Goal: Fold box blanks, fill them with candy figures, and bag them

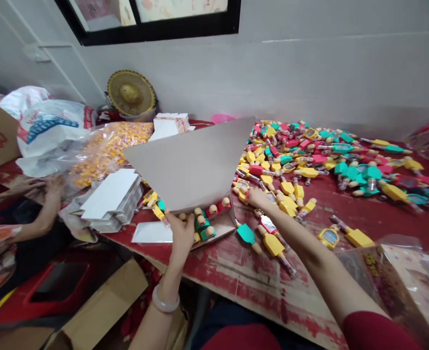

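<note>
An open cardboard display box stands at the table's front edge, its tall grey lid flap raised. Inside, several red and green toys show round wooden-coloured knobs. My left hand, a pale bangle on its wrist, is closed at the box's left front corner; its fingertips are partly hidden. To the right of the box, my right hand reaches into the loose toys, fingers closed on a yellow paddle-shaped toy with a clear tube. Just below it lie a green toy and a yellow toy.
A large heap of red, yellow and green toys covers the right back of the table. Folded white cartons and a bag of small orange pieces lie left, near another person's hands. A printed box sits front right.
</note>
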`<state>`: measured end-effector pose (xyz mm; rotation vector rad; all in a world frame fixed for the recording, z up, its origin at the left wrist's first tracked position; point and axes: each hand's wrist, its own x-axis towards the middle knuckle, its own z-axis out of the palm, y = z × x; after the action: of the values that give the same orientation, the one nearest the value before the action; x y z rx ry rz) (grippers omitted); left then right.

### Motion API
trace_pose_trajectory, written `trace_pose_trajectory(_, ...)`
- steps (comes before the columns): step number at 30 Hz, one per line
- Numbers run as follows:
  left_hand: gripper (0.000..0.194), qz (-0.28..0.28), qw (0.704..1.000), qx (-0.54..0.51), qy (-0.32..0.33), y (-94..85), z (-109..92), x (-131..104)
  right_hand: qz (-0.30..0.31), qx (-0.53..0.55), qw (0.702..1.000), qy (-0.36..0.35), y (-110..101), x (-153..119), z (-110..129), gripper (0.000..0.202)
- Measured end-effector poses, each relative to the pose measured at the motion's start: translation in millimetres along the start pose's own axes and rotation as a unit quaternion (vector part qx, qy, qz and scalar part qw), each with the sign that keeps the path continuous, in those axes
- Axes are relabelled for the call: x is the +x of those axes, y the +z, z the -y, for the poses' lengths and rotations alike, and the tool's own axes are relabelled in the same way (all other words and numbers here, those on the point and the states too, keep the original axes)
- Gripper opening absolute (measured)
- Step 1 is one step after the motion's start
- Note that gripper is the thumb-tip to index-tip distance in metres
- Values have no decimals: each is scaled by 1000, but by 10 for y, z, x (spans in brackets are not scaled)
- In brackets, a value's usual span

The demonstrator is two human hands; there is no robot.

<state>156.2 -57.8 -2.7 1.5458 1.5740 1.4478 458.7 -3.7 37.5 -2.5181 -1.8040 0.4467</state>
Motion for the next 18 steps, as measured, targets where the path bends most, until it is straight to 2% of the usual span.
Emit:
trace_pose_trajectory(2,57,20,998,-17,-53,-17,48,24,21,-1,1000,-11,5,-60,-73,37)
trace_pose_trajectory(5,46,29,995,-33,-94,-75,50,19,36,15,998,-48,-248,-269,-283,32)
trace_pose_trajectory(7,45,28,993,-42,-110,-90,14,10,33,112,982,-147,-453,-503,-384,34)
trace_pose_trajectory(9,45,22,992,-52,-114,-83,-28,11,25,253,927,-277,-524,-781,-358,31)
trace_pose_trajectory(11,46,16,991,-61,-115,-70,-62,18,16,338,870,-359,-383,-1017,-207,24)
trace_pose_trajectory(12,47,14,991,-64,-115,-67,-75,22,13,350,858,-376,-246,-1090,-108,19)
trace_pose_trajectory(14,48,16,991,-64,-119,-75,-93,24,7,348,856,-384,80,-1123,74,16)
trace_pose_trajectory(16,49,27,991,-63,-117,-93,-105,18,12,336,859,-387,350,-1035,177,19)
trace_pose_trajectory(18,49,38,991,-59,-112,-107,-114,7,30,318,862,-394,476,-903,208,20)
